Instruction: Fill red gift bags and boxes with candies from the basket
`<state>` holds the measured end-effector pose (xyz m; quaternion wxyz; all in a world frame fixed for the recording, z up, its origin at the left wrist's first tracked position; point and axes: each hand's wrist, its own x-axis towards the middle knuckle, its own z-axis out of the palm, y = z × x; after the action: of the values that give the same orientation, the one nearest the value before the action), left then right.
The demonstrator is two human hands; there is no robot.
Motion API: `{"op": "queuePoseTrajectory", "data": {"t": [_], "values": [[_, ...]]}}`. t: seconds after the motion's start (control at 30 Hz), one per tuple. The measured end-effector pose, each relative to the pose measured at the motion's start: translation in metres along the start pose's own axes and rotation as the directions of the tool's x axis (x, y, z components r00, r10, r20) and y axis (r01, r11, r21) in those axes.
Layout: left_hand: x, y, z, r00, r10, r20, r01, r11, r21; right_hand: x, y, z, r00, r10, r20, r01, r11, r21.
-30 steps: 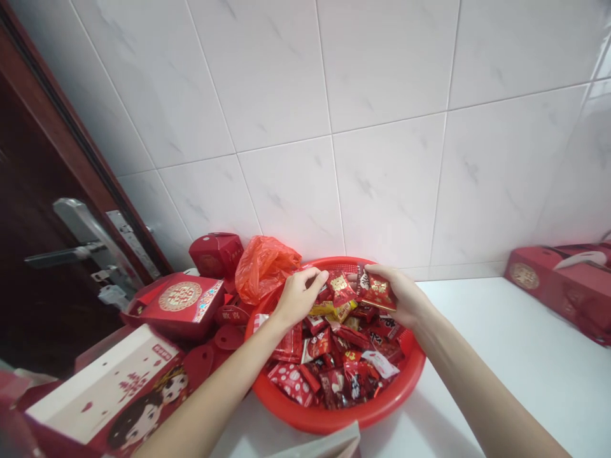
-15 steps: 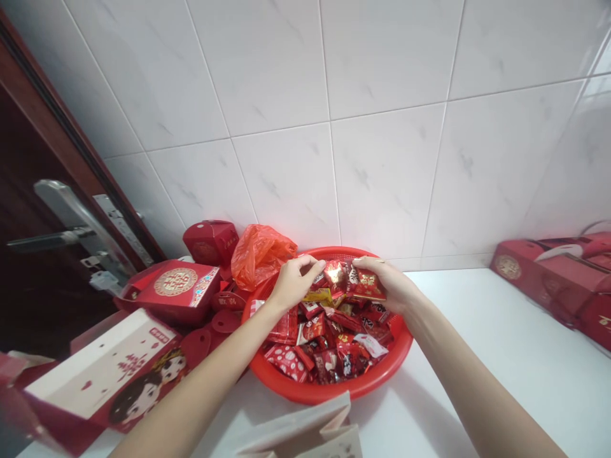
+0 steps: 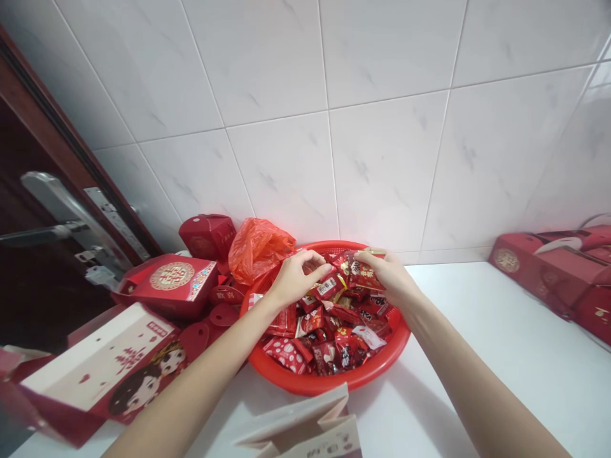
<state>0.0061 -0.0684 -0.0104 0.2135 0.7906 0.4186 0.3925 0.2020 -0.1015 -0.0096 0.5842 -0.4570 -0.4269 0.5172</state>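
Observation:
Wrapped candies, mostly red, fill a round red plastic basket [image 3: 293, 383] on the white table. My left hand [image 3: 298, 277] is over the back left of the basket, fingers curled around a small red packet [image 3: 327, 287] with a white label. My right hand [image 3: 384, 273] is at the back right, its fingers closed on red candy packets [image 3: 360, 270] with gold print. Both hands are close together above the pile. A pale paper bag [image 3: 305, 427] stands open in front of the basket.
An orange-red plastic bag [image 3: 260, 249] touches the basket's back left. Red gift boxes [image 3: 179, 280] and a box with cartoon faces [image 3: 102, 362] crowd the left. More red boxes [image 3: 544, 270] are at the right. Behind are a tiled wall [image 3: 382, 165] and a door handle [image 3: 71, 203].
The packet with the white label now shows at my left fingertips. The packets in my right hand have turned. The view has shifted slightly, so the basket appears a little higher.

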Motion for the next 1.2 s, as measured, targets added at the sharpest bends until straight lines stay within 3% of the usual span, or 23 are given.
{"op": "queuePoseTrajectory", "data": {"t": [0.1,0.2,0.27,0.33,0.47,0.67,0.83,0.97,1.07,1.2], "values": [[-0.004,0.007,-0.001,0.974,0.112,0.199,-0.113,0.994,-0.004,-0.001,-0.003,0.002,0.999,-0.006,-0.041,0.010,0.994,0.106],[-0.008,0.012,0.000,0.870,0.184,0.457,-0.223,0.974,0.033,0.000,-0.004,0.003,0.995,-0.007,-0.096,0.024,0.983,0.179],[-0.009,0.013,0.002,0.815,0.171,0.553,-0.271,0.957,0.104,0.001,-0.004,0.003,0.992,-0.014,-0.122,0.039,0.978,0.204],[-0.009,0.012,0.003,0.797,0.143,0.587,-0.271,0.953,0.137,0.001,-0.004,0.003,0.991,-0.021,-0.129,0.050,0.973,0.225],[-0.007,0.009,0.003,0.860,0.076,0.505,-0.153,0.982,0.112,0.002,-0.004,0.003,0.991,-0.018,-0.136,0.054,0.963,0.263],[-0.005,0.004,0.001,0.953,0.056,0.298,-0.105,0.983,0.151,0.003,-0.004,0.003,0.985,0.010,-0.172,0.046,0.946,0.320],[-0.003,0.002,0.000,0.973,0.030,0.230,-0.076,0.978,0.195,0.003,-0.005,0.002,0.988,0.014,-0.156,0.037,0.947,0.319],[-0.002,0.000,-0.001,0.969,0.051,0.242,-0.110,0.966,0.235,0.003,-0.005,0.002,0.988,0.026,-0.151,0.024,0.946,0.324],[-0.004,0.002,-0.001,0.926,0.157,0.343,-0.243,0.943,0.227,0.003,-0.006,0.002,0.989,0.026,-0.148,0.024,0.945,0.326],[-0.011,0.012,0.001,0.751,0.212,0.625,-0.403,0.897,0.181,0.003,-0.006,0.002,0.989,0.011,-0.150,0.040,0.942,0.333]]}}
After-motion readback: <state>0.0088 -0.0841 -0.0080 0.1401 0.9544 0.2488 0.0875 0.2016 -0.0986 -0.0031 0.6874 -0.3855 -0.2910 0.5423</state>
